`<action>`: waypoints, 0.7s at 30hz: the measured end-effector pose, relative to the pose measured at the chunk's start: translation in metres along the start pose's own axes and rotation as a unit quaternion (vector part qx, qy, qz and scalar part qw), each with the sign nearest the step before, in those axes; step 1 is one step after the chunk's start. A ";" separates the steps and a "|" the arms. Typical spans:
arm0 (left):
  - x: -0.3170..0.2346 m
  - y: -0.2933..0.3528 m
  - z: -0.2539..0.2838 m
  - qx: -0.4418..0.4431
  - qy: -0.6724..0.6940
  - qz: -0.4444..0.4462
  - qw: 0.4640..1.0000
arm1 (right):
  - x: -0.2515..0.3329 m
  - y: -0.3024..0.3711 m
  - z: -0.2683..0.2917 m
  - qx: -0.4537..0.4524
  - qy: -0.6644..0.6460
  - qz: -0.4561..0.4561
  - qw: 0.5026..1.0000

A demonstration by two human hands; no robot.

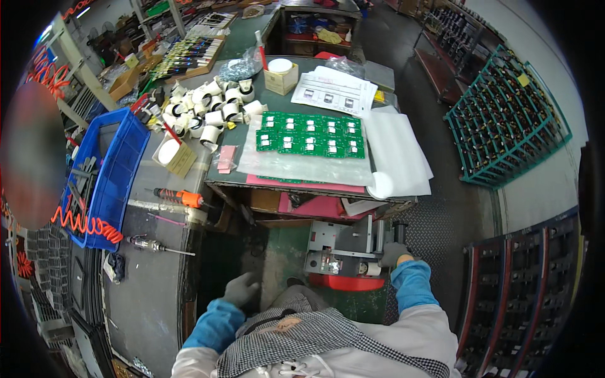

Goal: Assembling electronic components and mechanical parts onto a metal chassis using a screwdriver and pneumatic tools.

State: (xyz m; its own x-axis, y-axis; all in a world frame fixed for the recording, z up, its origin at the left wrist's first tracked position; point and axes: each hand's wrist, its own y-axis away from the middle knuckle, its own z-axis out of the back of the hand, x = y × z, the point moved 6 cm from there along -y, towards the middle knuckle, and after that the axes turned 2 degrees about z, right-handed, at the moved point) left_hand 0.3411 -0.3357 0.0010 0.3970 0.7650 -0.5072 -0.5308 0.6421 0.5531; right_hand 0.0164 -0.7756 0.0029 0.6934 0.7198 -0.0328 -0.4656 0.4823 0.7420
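A grey metal machine housing (334, 242) with a small roller at its front corner rests on a red seat-like support (346, 283) in front of me. My right hand (395, 254), in a grey glove, is closed at the housing's right side; the exact grip is partly hidden. My left hand (242, 290), also gloved, hangs beside my lap, away from the housing. Its fingers look loosely extended with nothing in them. Blue sleeve covers (413, 283) are on both forearms.
Green circuit boards (310, 135) lie on foam on the bench, near white rollers (211, 107) and printed sheets (334, 91). Leftward are a blue bin (120, 170), an orange electric screwdriver (179, 197) and a metal air screwdriver (151, 244). A green wire rack (510, 120) stands right.
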 end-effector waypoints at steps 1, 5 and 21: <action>0.022 0.026 0.009 -0.001 0.034 0.077 0.996 | -0.001 -0.009 -0.003 -0.001 0.010 0.008 1.000; 0.130 0.114 -0.020 -0.078 0.101 0.175 0.976 | -0.010 -0.047 0.003 -0.028 -0.019 0.080 0.996; 0.299 0.395 0.047 -0.488 0.466 0.015 0.738 | 0.715 0.210 0.022 -0.109 0.092 0.646 0.750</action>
State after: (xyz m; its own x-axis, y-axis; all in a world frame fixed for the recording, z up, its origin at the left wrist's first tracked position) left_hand 0.2848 0.1490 0.0991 -0.0725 0.1192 -0.9902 -0.9958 -0.0642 0.0652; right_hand 0.4265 -0.1701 0.1502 -0.4912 0.7043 0.5125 -0.7769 -0.6203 0.1077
